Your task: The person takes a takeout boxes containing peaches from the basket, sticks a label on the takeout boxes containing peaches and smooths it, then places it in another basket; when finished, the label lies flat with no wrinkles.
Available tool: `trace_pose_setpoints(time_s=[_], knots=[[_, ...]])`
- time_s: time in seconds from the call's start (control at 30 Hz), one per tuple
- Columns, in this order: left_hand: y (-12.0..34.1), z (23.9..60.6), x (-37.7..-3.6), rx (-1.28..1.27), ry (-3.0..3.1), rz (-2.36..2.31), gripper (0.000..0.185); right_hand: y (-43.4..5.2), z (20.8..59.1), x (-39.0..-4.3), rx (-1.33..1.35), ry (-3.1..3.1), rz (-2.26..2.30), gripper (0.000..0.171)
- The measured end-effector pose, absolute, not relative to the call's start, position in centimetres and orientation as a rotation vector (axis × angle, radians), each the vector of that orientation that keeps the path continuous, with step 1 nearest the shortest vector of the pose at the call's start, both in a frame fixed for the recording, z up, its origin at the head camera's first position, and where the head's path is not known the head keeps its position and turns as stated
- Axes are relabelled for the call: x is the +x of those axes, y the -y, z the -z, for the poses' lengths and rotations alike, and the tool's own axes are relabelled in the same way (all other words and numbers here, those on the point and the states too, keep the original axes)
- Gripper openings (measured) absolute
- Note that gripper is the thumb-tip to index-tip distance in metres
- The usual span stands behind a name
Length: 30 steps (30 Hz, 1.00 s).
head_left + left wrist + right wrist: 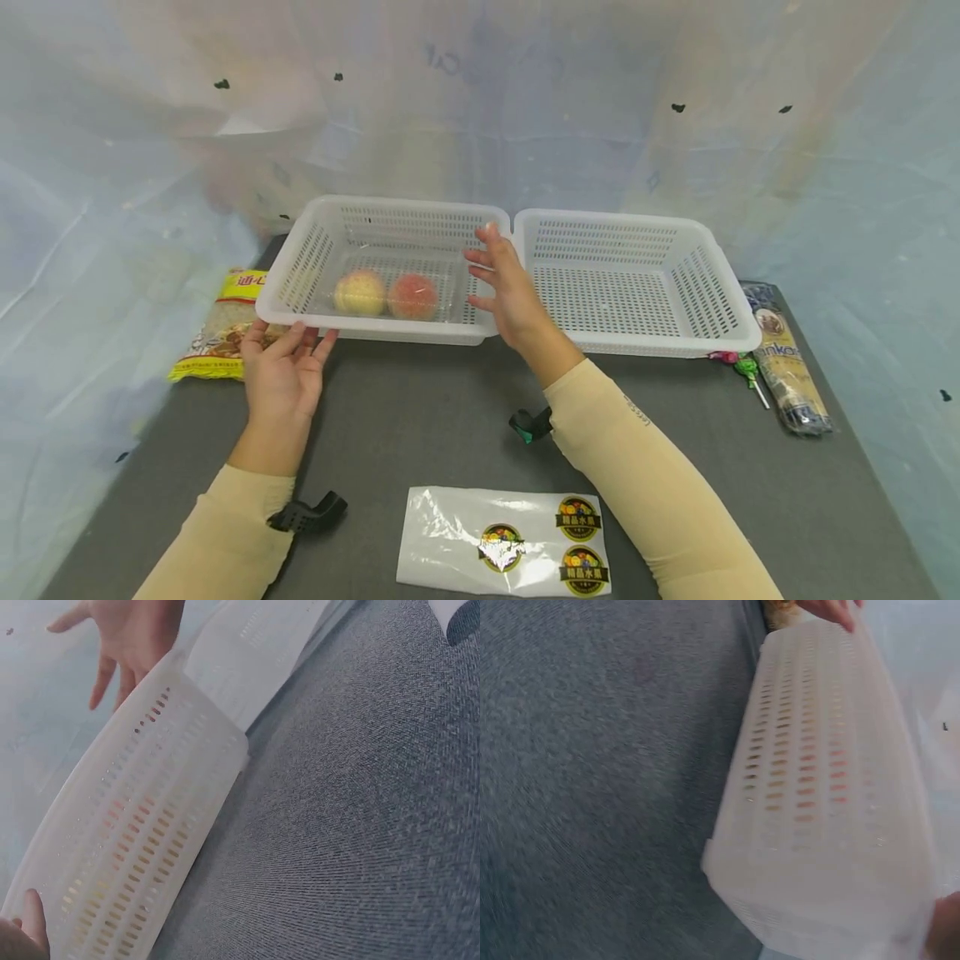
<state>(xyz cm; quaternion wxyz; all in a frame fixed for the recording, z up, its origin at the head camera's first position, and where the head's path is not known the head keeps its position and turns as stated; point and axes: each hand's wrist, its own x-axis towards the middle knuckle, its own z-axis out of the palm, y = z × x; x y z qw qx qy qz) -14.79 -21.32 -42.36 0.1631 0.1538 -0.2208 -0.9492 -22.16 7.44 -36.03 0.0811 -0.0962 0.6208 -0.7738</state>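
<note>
The left hand (281,375) lies with its fingers nearly straight and spread, the fingertips touching the near left corner of the left basket (315,250) under its rim; it grips nothing. The right hand (510,292) is held upright, fingers straight and slightly fanned, at the right end of the same basket, just where that basket meets its neighbour; whether the palm presses the wall cannot be told from the head view, and in the left wrist view the hand (131,634) shows open just beyond the basket's far end.

The left basket is white, perforated plastic and sits toward the far edge of the bench (420,417), left of centre. Inside it lies a clear pack with two peaches (386,293), side by side, one yellower, one redder. Touching its right end stands a second white basket (720,300) of the same kind.

Beyond the left hand, by the left edge of the bench, lies a yellow snack packet (217,329), partly under the basket's corner. Near the right edge lie a lollipop (742,367) and a dark noodle packet (787,367). At the near edge, between the forearms, lies a clear plastic bag (502,542) with three round fruit labels.
</note>
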Motion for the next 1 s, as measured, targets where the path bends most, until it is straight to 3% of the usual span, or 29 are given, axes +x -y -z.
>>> trace_pose_setpoints(time_s=[0.83,0.9,1.0], knots=[[21.4,42.6,-14.9,0.420,0.718,2.643,0.063,-3.5,37.8,-26.7,0.228,-1.946,2.050,0.119],[21.4,42.7,-14.9,0.416,0.720,2.642,0.062,-3.5,38.0,-26.8,0.244,-1.937,1.999,0.116],[21.4,42.8,-14.8,0.405,0.732,2.640,0.062,-3.5,38.1,-26.9,0.228,-1.958,1.879,0.094]])
